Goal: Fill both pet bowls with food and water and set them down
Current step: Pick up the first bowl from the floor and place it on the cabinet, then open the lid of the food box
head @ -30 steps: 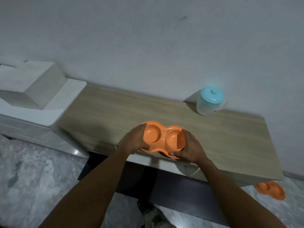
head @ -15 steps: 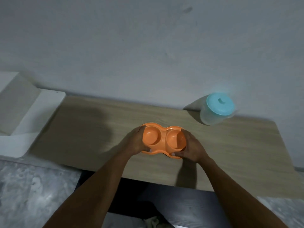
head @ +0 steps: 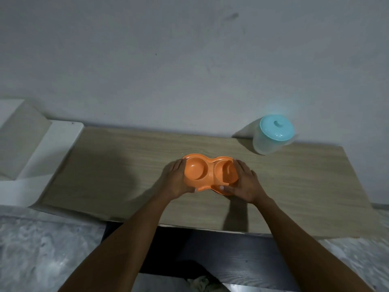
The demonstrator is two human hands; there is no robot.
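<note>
moved farther onto matte woodgrain desk [head: 294,186], smooth orange double bowl [head: 207,173] clasped endwise by left hand [head: 175,180], right hand [head: 247,184].

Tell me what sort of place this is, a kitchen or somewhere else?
Probably a room at home, not clearly a kitchen: a wood-grain table against a bare grey wall, a marbled floor, a lidded plastic jug, and the orange double pet bowl gripped by the left hand and right hand.

Double bowl [head: 210,175] — orange plastic, smooth, faint sheen. Surface [head: 126,165]: pale wood-grain, matt. Jug [head: 266,145] of cloudy translucent plastic, its turquoise lid [head: 276,127] glossy. Wall [head: 168,60] — matt paint, scuffed in spots. Floor [head: 42,249] grey, mottled like stone.
</note>
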